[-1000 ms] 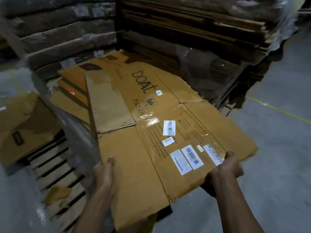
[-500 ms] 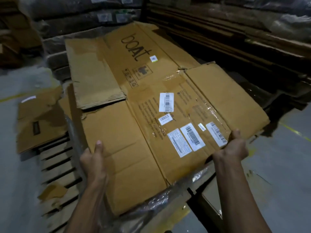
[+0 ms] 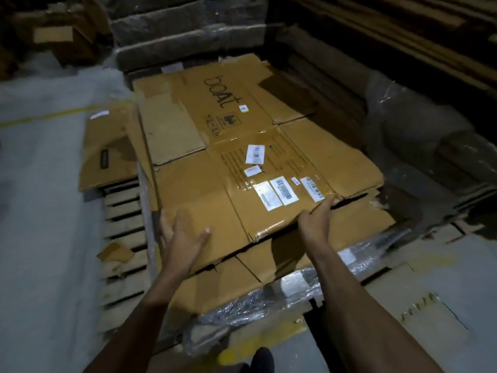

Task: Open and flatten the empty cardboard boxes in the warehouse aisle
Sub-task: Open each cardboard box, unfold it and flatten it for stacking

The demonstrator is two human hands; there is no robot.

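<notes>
Flattened box (image 3: pixel 236 162) lies on the stack just ahead of both hands, long axis running away from them. Left hand (image 3: pixel 185 235) rests open on near edge; right hand (image 3: pixel 317 219) grips under it.

The flattened cardboard box (image 3: pixel 242 168) is tan-brown, printed with black "boat" lettering (image 3: pixel 222 91) and small black symbols. White labels (image 3: pixel 279 192) with black barcodes sit on it, and glossy clear tape shines across its middle seam. The sheets under it (image 3: pixel 357 224) are the same tan. The plastic wrap (image 3: pixel 269 297) below glints silvery grey. The wooden pallet (image 3: pixel 121 211) at left is pale beige with dark gaps. The floor (image 3: pixel 40 238) is light grey, crossed by a yellow line (image 3: pixel 48 115).
</notes>
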